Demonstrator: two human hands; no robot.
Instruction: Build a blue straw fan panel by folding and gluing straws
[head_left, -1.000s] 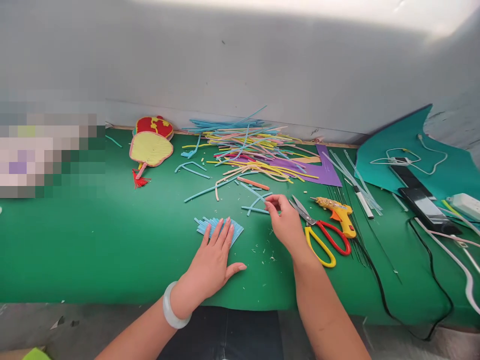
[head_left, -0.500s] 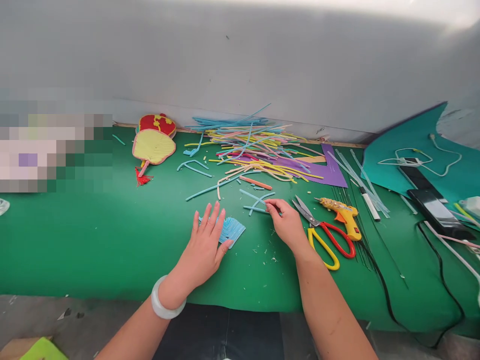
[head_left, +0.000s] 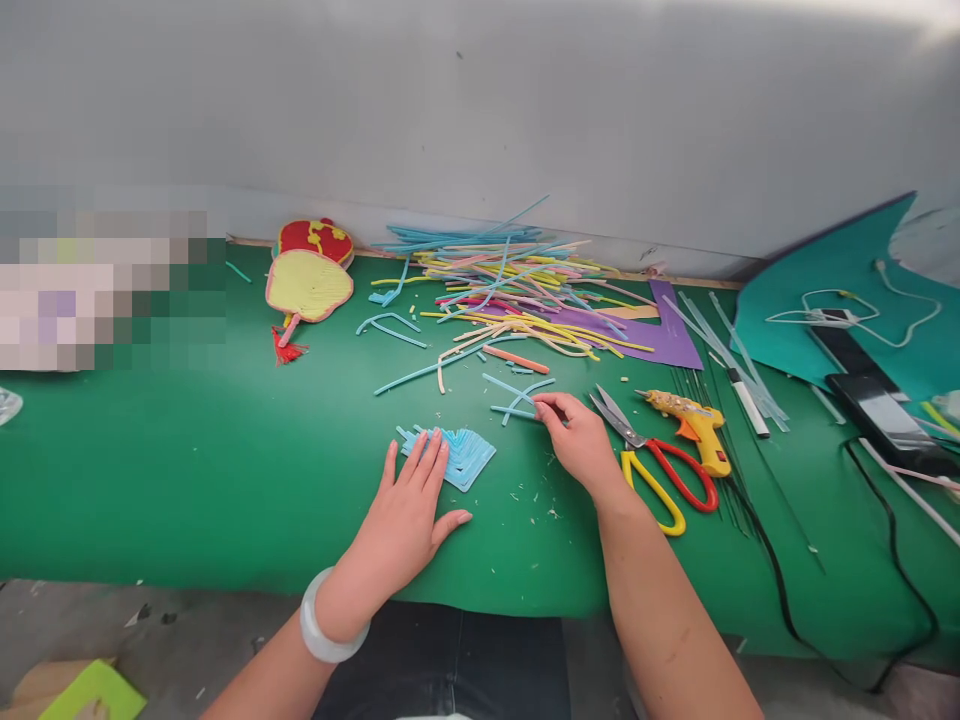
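Centrally, two bare hands reached over a green table [head_left: 187,490]; the left hand [head_left: 397,520], with a pale bangle [head_left: 330,620] at its wrist, lay palm down, fingers extended and thumb out to the side, gripping nothing; its fingers covered part of a blue fan-shaped piece [head_left: 472,455] of strips set side by side, lying near the middle of the table's front half; the right hand [head_left: 576,445] pinched the end of a blue strip [head_left: 506,388] between thumb and fingers, and this strip crossed another blue strip [head_left: 540,385] just beside the fingertips.

Towards the grey wall [head_left: 480,120], a heap of coloured strips [head_left: 510,275] lay partly over a purple sheet [head_left: 681,345]; at the right, a curled teal sheet [head_left: 772,280] bore a white cable [head_left: 904,318] and a dark device [head_left: 855,355], with a black phone [head_left: 892,410] overlapping its near edge; pale marks on the purple sheet and a dark scrawl [head_left: 651,252] low on the wall were too small to read.

Scissors [head_left: 641,440], blades slightly parted, lay just right of the right hand, near a yellow glue gun [head_left: 701,425], which narrowed the room on that side; its black cord [head_left: 780,590] ran down past the table's front edge; leftward, open green surface stretched from the left hand; a yellow fan [head_left: 309,285] with a red tassel [head_left: 287,347] lay well apart at the back left.
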